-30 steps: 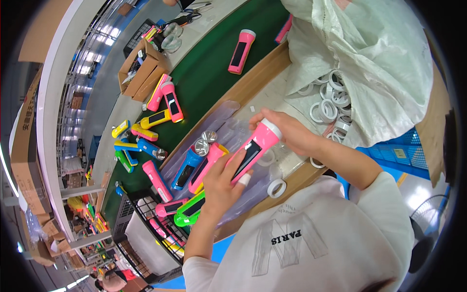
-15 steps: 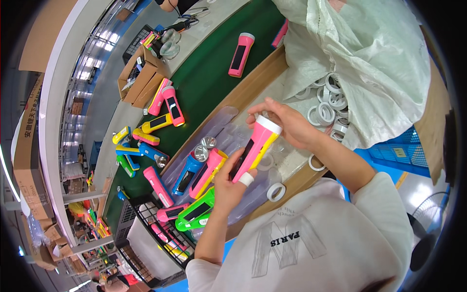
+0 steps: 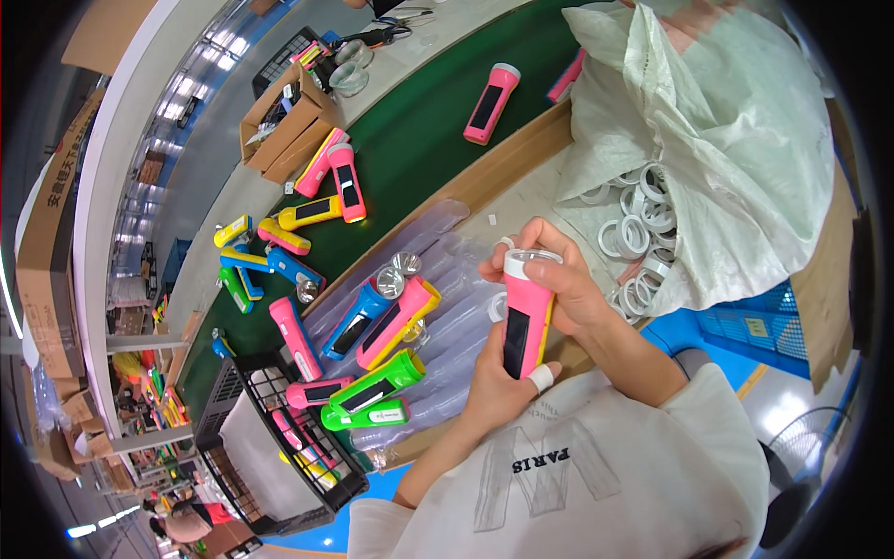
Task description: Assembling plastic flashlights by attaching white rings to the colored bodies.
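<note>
A pink flashlight (image 3: 530, 306) with a yellow side, a dark front panel and a white head ring stands nearly upright before my chest. My left hand (image 3: 495, 389), white tape round its thumb, is wrapped about the lower body. Up at the head, my right hand (image 3: 579, 296) grips the white ring, its thumb across the near side and fingers curled behind. Left of my hands, a blue flashlight (image 3: 361, 317), a pink-and-yellow flashlight (image 3: 402, 321) and a green flashlight (image 3: 380, 385) lie on clear plastic sleeves (image 3: 453, 247). A loose white ring, partly hidden, lies behind the held flashlight.
To the right, a white woven sack (image 3: 736, 186) spills several white rings (image 3: 633, 238). More flashlights rest on the green belt (image 3: 410, 130) beyond a wooden edge. A black crate (image 3: 228, 410) stands at lower left, a cardboard box (image 3: 296, 130) farther off, a blue basket (image 3: 759, 321) at right.
The pink flashlight has come right and closer to my body, turning more upright. My right hand, loosely spread beside its head before, has closed on the white ring.
</note>
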Tool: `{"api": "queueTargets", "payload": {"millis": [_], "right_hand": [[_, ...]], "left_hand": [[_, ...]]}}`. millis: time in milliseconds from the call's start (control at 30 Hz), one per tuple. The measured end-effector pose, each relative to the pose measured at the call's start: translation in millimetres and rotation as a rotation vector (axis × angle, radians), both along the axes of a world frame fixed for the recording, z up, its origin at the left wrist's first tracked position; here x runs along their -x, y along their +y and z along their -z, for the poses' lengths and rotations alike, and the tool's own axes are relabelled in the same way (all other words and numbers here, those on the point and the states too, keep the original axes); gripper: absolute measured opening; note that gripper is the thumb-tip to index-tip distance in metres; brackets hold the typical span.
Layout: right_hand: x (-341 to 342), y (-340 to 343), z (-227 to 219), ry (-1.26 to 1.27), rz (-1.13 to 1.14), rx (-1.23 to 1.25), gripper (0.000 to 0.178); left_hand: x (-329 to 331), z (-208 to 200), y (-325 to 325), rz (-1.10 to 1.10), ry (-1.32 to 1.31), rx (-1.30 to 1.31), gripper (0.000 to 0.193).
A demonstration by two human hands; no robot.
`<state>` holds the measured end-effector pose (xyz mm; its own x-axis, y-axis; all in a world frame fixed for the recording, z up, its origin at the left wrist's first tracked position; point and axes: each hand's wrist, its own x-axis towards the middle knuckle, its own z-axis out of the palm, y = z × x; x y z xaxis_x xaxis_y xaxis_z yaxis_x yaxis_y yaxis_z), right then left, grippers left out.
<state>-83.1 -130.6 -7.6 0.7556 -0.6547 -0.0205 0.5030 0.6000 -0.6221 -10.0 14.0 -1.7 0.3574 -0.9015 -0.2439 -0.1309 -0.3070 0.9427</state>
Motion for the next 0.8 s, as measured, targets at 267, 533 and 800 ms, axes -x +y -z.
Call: {"api": "queueTargets", "payload": {"millis": [267, 533, 800], "right_hand": [[-4, 11, 12, -0.672, -0.19, -0.367, 0.027], [8, 11, 5, 0.196, 0.179, 0.107, 0.019], [7, -7, 12, 0.033, -0.023, -0.18, 0.036]], "left_hand": [[7, -15, 16, 0.224, 1.266, 0.036, 0.065], [-6, 17, 0, -0.012, -0.202, 0.076, 0.061], [-39, 31, 4, -0.029, 1.478, 0.089, 0.064]]}}
